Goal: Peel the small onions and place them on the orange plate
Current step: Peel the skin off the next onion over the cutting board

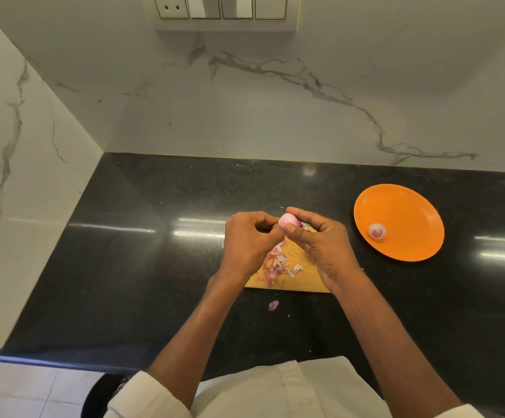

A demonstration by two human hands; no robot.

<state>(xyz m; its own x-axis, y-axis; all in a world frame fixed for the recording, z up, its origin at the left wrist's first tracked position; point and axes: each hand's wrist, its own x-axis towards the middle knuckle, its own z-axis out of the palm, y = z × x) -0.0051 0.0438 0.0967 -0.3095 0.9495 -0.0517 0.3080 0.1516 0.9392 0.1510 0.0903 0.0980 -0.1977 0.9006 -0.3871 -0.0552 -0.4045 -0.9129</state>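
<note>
Head view: both hands [287, 239] pinch small onion [287, 222] between them.

One head-worn view looks steeply down, close over the counter [142, 267]

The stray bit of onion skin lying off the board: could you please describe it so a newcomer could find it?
Start at the black countertop, then the yellow cutting board. Just nearer the person lies one purple peel scrap, alone on bare stone, unlike the heaped peelings.
</note>
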